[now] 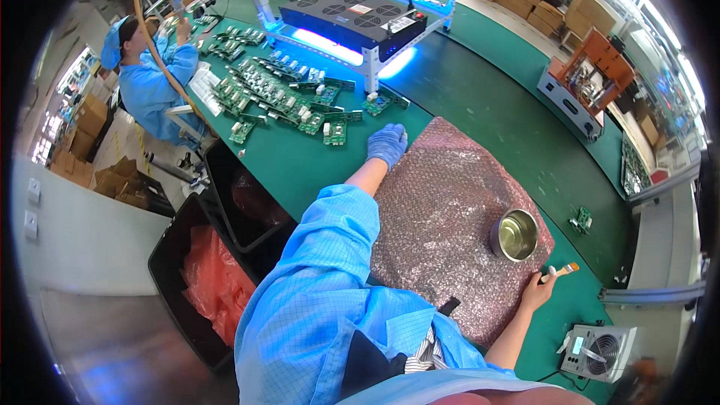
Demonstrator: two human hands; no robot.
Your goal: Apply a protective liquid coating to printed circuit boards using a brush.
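My left hand (pixel 387 145), in a blue glove, is at the far left edge of a pinkish bubble-wrap sheet (pixel 442 202) on the green bench. Its fingers are drawn together; whatever they may hold is hidden. My bare right hand (pixel 537 291) is closed around a small paintbrush (pixel 559 273), bristles pointing right, beside the sheet's right edge. A round metal bowl (pixel 515 235) with yellowish clear liquid stands on the bubble wrap, just beyond that hand.
Many green circuit boards (pixel 281 97) lie at the far left, near a co-worker in blue (pixel 154 79). A black fan unit (pixel 352 15) sits on a blue-lit frame. An orange fixture (pixel 589 79), a fan box (pixel 598 352) and black bins (pixel 187 255) surround the bench (pixel 480 75).
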